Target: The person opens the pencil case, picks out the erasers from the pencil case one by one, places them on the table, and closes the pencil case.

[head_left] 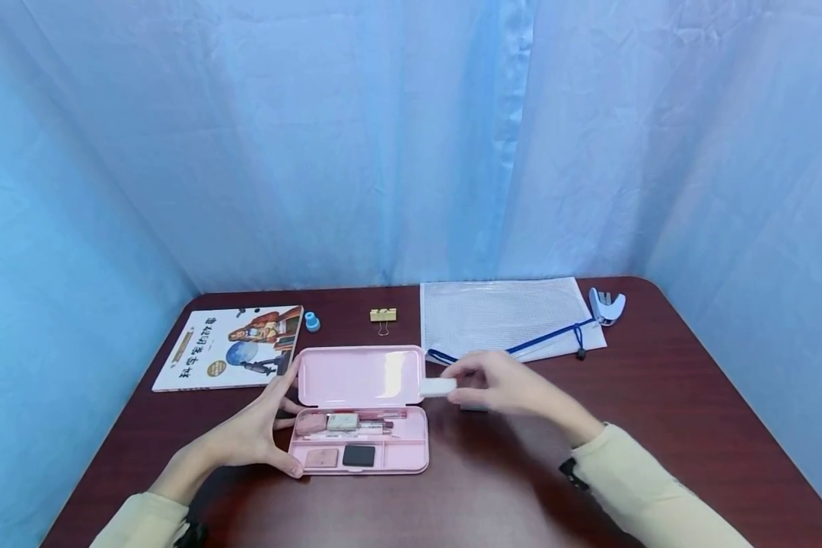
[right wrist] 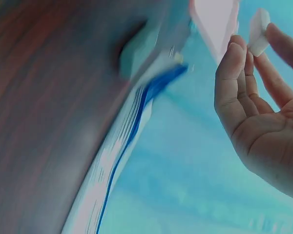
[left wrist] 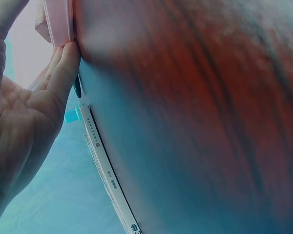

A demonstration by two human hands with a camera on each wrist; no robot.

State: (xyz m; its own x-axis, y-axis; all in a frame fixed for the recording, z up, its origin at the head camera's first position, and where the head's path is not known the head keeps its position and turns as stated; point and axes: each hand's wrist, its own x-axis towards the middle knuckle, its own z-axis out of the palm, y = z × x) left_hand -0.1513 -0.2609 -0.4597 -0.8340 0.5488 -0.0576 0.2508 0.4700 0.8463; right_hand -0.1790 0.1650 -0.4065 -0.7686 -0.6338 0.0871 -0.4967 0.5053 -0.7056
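Note:
A pink pencil case point(head_left: 406, 453) lies open on the table, its lid point(head_left: 356, 377) folded back. Pens point(head_left: 356, 431) and several eraser-like blocks, one of them black point(head_left: 359, 456), lie in its compartments. My left hand point(head_left: 253, 438) is spread along the case's left end. Its thumb touches the front corner and its index finger reaches the lid; in the left wrist view, straight fingers point(left wrist: 63, 68) meet the case's side. My right hand point(head_left: 496, 384) pinches a white eraser point(right wrist: 259, 33) between thumb and fingertips, just right of the lid.
A greyish block point(head_left: 474, 407) sits under my right hand. Farther back are a book point(head_left: 226, 346), a small blue bottle-shaped piece point(head_left: 312, 321), a gold binder clip point(head_left: 383, 315), a white mesh pouch point(head_left: 500, 312) with blue cord and a light-blue stapler point(head_left: 606, 307). Blue curtains surround the table.

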